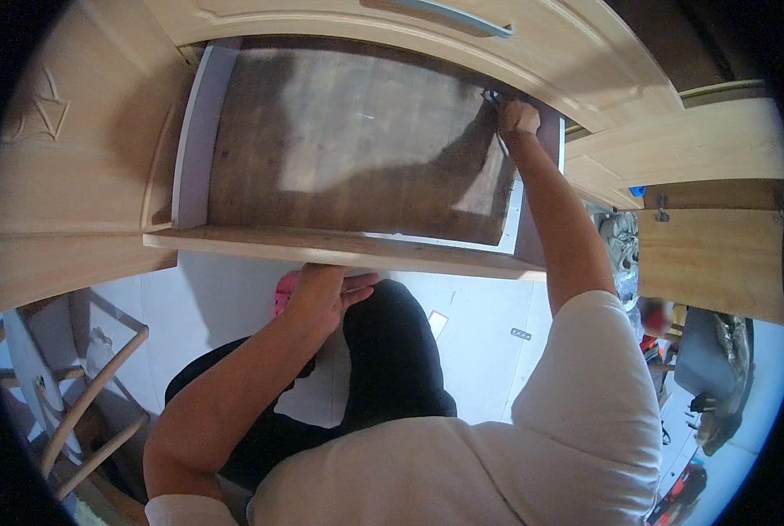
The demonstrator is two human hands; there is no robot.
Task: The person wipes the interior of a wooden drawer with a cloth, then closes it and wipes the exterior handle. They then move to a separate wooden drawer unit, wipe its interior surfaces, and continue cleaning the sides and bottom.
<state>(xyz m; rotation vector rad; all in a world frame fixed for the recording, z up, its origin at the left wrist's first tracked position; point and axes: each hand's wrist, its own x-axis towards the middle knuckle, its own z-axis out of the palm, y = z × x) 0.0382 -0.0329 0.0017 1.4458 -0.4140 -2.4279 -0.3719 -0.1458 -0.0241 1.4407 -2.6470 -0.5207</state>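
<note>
A wooden drawer [346, 248] stands pulled out of a pale wood cabinet. Its brown bottom panel [365, 151] lies askew, baring a white strip at the front right corner. My right hand [520, 118] is closed in the back right corner around a metal tool [492, 97], whose kind I cannot tell; part of it shows beside the wrist. Below the drawer front, my left hand [329, 289] reaches under the front board with some fingers extended; its other fingers are hidden by the board.
Above the drawer is a cabinet front with a metal handle [457, 16]. A wooden-legged chair or stool [93, 394] stands at the left. An open cabinet door [710, 256] is at the right, near a grey chair [704, 355]. A small metal plate [520, 334] lies on the floor.
</note>
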